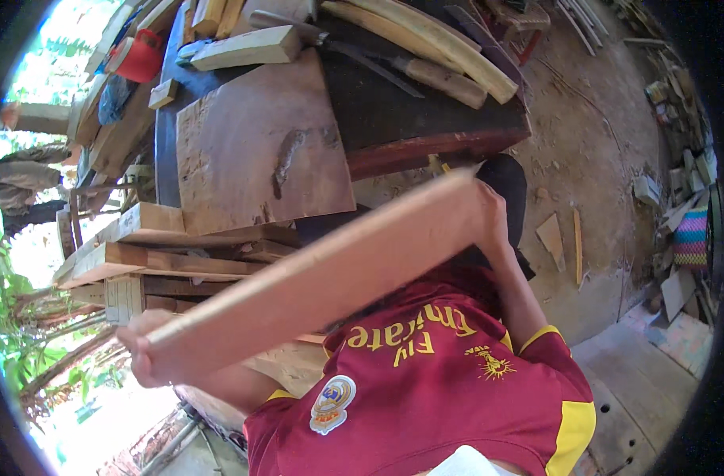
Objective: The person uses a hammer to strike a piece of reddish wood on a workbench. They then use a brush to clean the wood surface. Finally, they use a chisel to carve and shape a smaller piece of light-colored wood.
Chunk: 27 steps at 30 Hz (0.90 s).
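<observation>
- a long, pale plank [322, 278] was held aloft by both hands on the near side of the desk [449, 151], slanted so that its right end was brought closer to the desk than its left.
- the left end of the plank was gripped by the left hand [144, 349], well apart from the desk.
- the right end was gripped by the right hand [493, 214], near the desk's front edge; most of its fingers were hidden, so their exact placement could not be told.
- as for progress, cutting to a straight board was judged to be done, since long, even edges were shown; whether the faces were finished could not be told, as the plank was blurred.
- setting the plank down was judged to be left, as no support but the hands was seen under it.
- a wide brown slab [251, 151] was laid over the left part of the desk, and no hand was put to it.
- a wooden-handled tool [445, 82] and curved timbers [425, 40] were left lying on the far part of the desk.
- stacked beams [147, 258] were seen to the near left of the desk.
</observation>
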Each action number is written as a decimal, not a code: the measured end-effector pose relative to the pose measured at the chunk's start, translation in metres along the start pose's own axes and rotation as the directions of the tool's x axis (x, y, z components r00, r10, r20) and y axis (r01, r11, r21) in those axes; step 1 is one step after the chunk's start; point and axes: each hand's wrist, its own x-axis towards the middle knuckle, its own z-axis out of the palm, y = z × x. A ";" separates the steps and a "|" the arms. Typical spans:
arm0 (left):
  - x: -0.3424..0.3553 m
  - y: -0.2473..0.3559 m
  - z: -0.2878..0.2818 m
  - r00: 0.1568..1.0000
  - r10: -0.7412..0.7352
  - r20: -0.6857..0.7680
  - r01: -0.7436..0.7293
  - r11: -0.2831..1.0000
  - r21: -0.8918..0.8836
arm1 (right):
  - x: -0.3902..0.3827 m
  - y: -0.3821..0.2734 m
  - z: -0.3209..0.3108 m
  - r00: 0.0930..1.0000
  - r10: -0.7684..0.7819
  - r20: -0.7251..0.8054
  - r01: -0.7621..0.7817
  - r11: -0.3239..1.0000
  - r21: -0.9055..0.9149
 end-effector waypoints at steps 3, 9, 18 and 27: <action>-0.015 -0.016 0.031 0.870 0.018 -0.493 0.173 0.925 0.338 | 0.008 -0.021 -0.001 1.000 0.015 0.012 -0.014 0.997 -0.079; -0.007 -0.018 0.066 0.641 -0.602 -0.476 0.512 0.797 -0.319 | 0.021 -0.030 -0.015 0.999 -0.044 -0.012 0.044 0.998 0.034; -0.030 -0.045 0.102 0.707 -0.631 -0.320 0.593 0.775 -0.217 | 0.033 -0.075 -0.088 0.964 -0.220 -0.152 0.267 0.797 0.542; -0.011 -0.034 0.145 0.486 -0.809 -0.330 0.686 0.587 -0.429 | 0.045 -0.083 -0.057 0.818 -0.501 -0.283 0.566 0.613 0.551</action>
